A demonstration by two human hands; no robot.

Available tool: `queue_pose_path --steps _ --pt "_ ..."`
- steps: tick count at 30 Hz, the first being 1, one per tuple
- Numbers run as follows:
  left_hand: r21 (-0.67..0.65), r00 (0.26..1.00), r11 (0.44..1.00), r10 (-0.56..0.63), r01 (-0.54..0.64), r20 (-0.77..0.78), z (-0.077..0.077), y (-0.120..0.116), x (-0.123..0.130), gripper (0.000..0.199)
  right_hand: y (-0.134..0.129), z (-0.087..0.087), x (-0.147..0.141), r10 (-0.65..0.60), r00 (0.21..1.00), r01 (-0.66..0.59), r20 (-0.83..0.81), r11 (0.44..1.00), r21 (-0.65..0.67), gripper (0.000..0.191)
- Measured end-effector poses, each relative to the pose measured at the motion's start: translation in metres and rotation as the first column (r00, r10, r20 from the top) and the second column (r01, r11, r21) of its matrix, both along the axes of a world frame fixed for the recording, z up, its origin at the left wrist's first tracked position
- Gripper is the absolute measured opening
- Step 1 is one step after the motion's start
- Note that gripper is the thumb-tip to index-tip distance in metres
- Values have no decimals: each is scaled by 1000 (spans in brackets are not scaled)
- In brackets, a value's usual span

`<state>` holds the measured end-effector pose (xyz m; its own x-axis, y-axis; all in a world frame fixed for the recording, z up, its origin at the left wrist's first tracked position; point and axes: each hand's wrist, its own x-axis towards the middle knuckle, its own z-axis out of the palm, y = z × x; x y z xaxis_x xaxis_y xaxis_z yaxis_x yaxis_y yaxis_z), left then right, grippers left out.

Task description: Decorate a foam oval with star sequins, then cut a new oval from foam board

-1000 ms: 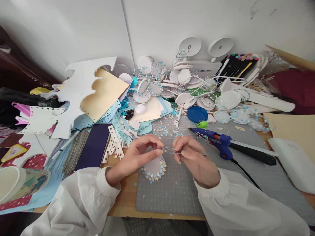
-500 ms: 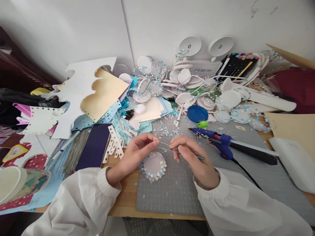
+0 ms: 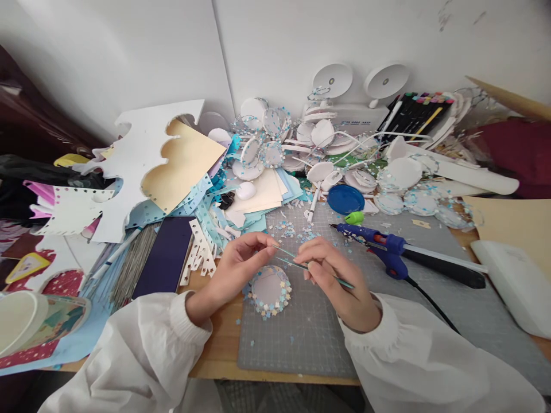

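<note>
Teal tweezers (image 3: 289, 252) sit in my right hand (image 3: 338, 278), between thumb and fingers, with their two prongs spread and pointing left. My left hand (image 3: 247, 264) has thumb and forefinger pinched together beside the upper prong's tip. Whatever it pinches is too small to make out. Just below the left fingers, a round white disc (image 3: 267, 289) lies on the grey cutting mat (image 3: 301, 338), its rim ringed with small blue, white and cream stars and flowers. Small loose cutouts (image 3: 293, 229) are scattered behind my hands.
A blue glue gun (image 3: 383, 244) with its cable rests at right, near a blue lid (image 3: 345, 199) and a green bell-like piece (image 3: 354, 218). Decorated white discs (image 3: 271, 152) crowd the back. On the left are a dark blue box (image 3: 163, 258), wire sticks (image 3: 133, 267) and a paper cup (image 3: 26, 321).
My right hand has shifted slightly left, and the upper prong's tip is nearer the left fingertips. The left hand stays nearly still; the disc has not moved.
</note>
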<state>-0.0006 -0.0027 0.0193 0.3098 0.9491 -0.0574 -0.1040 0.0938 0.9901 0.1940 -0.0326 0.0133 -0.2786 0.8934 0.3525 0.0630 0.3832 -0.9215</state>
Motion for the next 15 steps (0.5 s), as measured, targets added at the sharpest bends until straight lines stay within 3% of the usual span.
queue_pose_path --steps 4,6,8,11,13,15 --pt "23 999 999 29 -28 -31 0 0 1 15 -1 -1 -2 -65 996 68 -53 997 43 20" --pt "71 995 996 62 -57 -79 1 1 1 17 0 -1 -2 -207 966 216 -153 975 48 25" --pt "153 986 988 50 -25 -161 3 2 -2 22 4 -2 0 -383 889 397 -249 918 6 32" --pt "306 941 919 -152 247 -304 10 4 -9 19 14 -2 4 -529 798 524 -289 846 -102 31" --pt "362 854 798 -337 482 -396 14 7 -14 30 19 -3 7 -547 789 523 -278 837 -163 22" --pt "365 751 677 -450 639 -483 17 9 -18 46 22 -5 8 -541 805 509 -243 841 -185 16"
